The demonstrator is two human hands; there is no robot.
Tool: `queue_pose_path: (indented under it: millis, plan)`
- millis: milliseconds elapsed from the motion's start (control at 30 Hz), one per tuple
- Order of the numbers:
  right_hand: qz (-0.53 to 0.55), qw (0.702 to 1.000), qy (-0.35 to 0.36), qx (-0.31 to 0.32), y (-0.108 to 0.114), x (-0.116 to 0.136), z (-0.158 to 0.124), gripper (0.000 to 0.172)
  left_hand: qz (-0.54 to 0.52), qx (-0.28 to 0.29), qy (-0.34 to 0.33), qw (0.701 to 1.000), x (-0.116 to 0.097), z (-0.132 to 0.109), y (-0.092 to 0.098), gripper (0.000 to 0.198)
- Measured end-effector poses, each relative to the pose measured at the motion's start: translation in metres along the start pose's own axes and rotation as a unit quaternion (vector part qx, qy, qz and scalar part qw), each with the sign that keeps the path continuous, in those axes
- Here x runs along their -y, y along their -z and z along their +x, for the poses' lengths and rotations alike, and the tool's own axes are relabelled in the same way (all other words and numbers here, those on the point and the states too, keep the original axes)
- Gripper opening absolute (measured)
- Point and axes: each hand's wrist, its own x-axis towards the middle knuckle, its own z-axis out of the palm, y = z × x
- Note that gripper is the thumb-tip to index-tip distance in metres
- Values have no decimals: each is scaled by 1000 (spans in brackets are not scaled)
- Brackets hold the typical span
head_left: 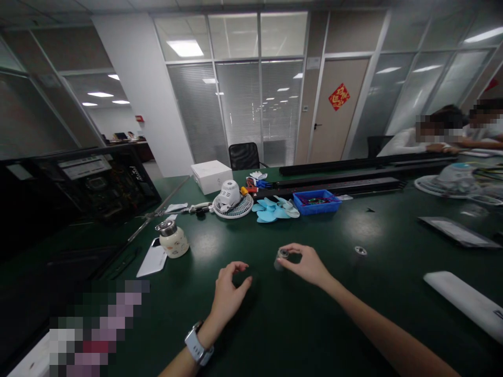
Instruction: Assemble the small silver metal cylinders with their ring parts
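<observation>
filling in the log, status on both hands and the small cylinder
Right hand pinching small cylinder. Left hand open, holding nothing. Round piece off right, not between hands.

Count, by kind. Wearer's hands (230, 290): 2. Watch (198, 345): 1. Cylinder (281, 261): 1. Disc (360, 251): 1. Table (251, 324): 1. Phone (151, 263): 1. Jar (175, 244): 1. Box (212, 179): 1. Blue tray (320, 210): 1. Round white guards (239, 210): at least 2, one near the middle, one far right. Blue blades (269, 213): several, overlapping; exact number not readable. Black bars (326, 167): at least 2, exact number unclear. White case (463, 301): 1. Flat packet (459, 230): 1. Chairs (243, 156): at least 2. Door (334, 125): 1. Red sign (339, 97): 1 on it. People (403, 142) seated at right: 2.
</observation>
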Motion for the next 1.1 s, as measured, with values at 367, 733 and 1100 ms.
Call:
queue_pose_path:
  millis: [367,733,1100]
  plan:
    - [506,806,-230,206,-48,1,-25,57,-38,80,-31,996,-15,-10,1,46]
    - [475,817,-202,257,-53,5,-33,54,-166,129,-42,977,-16,-5,-3,34]
    - [337,887,-155,274,-47,8,-37,61,-192,157,-33,968,-18,-5,0,27]
